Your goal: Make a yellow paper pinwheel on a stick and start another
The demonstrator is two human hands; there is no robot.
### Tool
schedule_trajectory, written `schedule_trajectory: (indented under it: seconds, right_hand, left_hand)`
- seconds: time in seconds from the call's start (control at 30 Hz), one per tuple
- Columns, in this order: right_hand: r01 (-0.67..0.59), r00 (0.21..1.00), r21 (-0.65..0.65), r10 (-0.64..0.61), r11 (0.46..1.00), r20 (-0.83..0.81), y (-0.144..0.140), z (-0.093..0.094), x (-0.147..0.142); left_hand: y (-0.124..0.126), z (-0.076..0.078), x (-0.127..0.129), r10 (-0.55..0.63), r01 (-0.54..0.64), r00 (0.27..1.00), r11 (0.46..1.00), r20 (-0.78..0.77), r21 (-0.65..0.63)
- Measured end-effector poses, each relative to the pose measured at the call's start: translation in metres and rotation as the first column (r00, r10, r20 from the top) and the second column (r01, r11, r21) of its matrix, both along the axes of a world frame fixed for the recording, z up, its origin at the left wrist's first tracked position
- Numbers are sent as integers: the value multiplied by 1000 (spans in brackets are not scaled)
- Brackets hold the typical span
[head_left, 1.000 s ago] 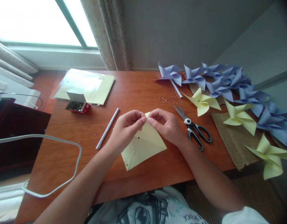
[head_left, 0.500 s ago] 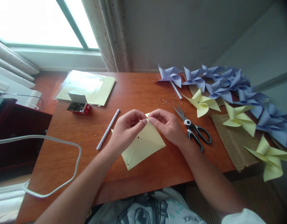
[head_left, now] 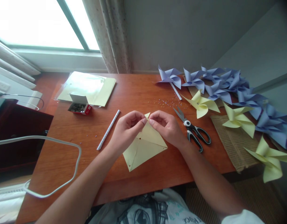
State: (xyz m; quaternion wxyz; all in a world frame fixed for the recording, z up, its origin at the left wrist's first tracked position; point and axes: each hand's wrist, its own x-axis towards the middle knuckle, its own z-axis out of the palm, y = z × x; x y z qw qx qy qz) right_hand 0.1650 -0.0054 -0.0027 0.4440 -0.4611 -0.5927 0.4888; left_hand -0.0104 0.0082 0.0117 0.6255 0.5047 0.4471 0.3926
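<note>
Both left hand [head_left: 126,127] and right hand [head_left: 167,127] pinch yellow paper [head_left: 148,147] near its far corner.

From where I stand, the paper square [head_left: 146,152] is pale yellow, with small reddish-brown spots, against a glossy reddish-brown wooden desk [head_left: 134,90]. The nearer pinwheels [head_left: 202,106] are lemon yellow, the farther pinwheels [head_left: 169,77] lilac-blue. The scissors [head_left: 190,126] have black-and-grey handles; the corrugated cardboard [head_left: 232,138] is striped tan. Red shows on the small box [head_left: 88,109], white on the looping cable [head_left: 79,155], black print and teal lettering on the white T-shirt [head_left: 145,211].
</note>
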Motion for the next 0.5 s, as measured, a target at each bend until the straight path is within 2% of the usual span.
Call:
schedule_trajectory:
  seconds: [0.17,0.5]
  right_hand:
    - [-6,1000,-3,6,1000,26,0,1,0]
    - [-5,1000,-18,5,1000,-25,1,-2,-1]
  left_hand:
    - [0,0,-1,12,-12,1000,1000,-1,-22]
    - [-1,-1,-1,-6,6,1000,1000,0,-7]
